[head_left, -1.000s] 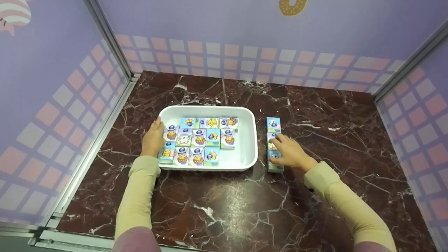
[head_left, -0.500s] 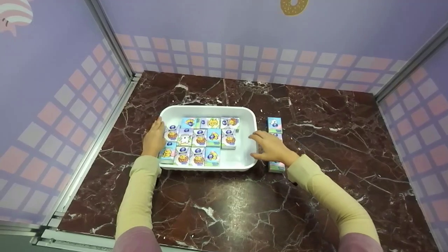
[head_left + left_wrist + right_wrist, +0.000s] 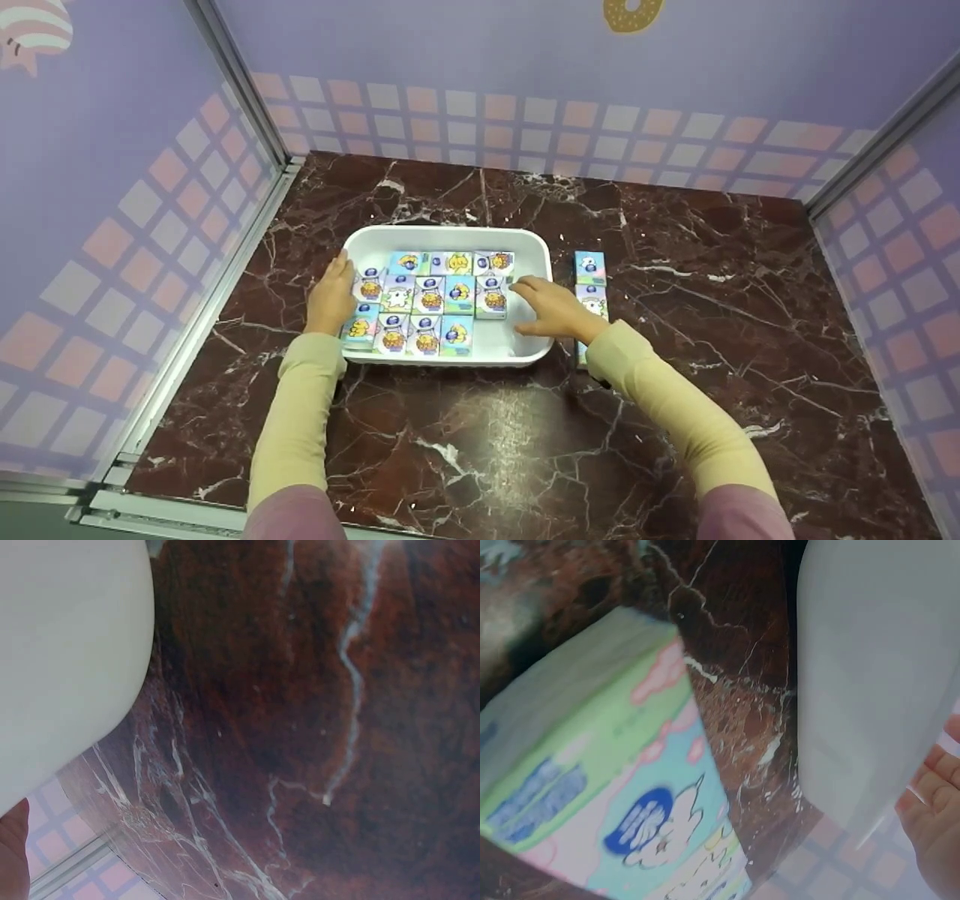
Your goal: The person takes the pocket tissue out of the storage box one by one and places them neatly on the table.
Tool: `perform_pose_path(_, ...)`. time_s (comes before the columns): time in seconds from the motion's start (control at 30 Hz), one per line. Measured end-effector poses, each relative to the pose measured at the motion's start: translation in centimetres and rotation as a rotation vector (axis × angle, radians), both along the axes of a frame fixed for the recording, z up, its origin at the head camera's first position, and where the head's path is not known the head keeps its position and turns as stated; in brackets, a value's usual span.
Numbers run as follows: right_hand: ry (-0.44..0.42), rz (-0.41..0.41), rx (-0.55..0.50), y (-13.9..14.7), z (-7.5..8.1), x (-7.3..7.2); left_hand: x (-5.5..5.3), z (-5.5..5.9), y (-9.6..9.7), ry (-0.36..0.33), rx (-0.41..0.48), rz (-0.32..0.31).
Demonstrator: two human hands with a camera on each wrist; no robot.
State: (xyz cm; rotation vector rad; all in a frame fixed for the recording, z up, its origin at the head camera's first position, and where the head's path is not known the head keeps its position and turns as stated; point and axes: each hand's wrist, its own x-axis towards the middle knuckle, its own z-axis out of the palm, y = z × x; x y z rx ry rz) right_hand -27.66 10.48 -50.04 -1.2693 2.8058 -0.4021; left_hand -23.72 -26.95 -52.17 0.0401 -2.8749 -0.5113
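Note:
A white tray (image 3: 450,238) holds rows of small cartoon-printed packs that look like pocket tissues (image 3: 429,295). My left hand (image 3: 331,295) rests along the tray's left rim with its fingers straight. In the left wrist view, only a bit of that hand shows beside the tray's pale wall (image 3: 67,652). My right hand (image 3: 553,307) reaches over the tray's right rim, thumb and fingers spread apart, just right of the end pack (image 3: 491,297) in the middle row. Nothing shows between those fingers. In the right wrist view, the right fingertips (image 3: 922,799) appear past the tray wall (image 3: 877,667).
Right of the tray stands a column of several similar packs (image 3: 590,268), partly hidden under the right forearm. One pack (image 3: 660,810) looms close in the right wrist view. Dark red marble-patterned tabletop (image 3: 697,315) surrounds the tray, with purple walls (image 3: 525,52) at back and sides.
My right hand has moved left, from over the pack column across the tray's right rim to above the tray's right part. My left hand stays at the left rim.

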Motion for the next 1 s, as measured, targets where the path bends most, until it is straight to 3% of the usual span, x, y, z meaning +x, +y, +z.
perform_pose_path(0.43, -0.112, -0.084, 0.132, -2.2, -0.5, -1.1, 0.0, -0.1, 0.0, 0.008, 0.010, 0.004)
perform_pose_path(0.67, -0.098, -0.125, 0.261, -3.1, -0.8, -1.6, -0.1, 0.2, 0.1, -0.029, -0.014, -0.001)
perform_pose_path(1.0, -0.130, -0.164, 0.293, -3.9, -1.0, -1.9, -0.1, 0.0, -0.1, -0.042, -0.016, -0.002)
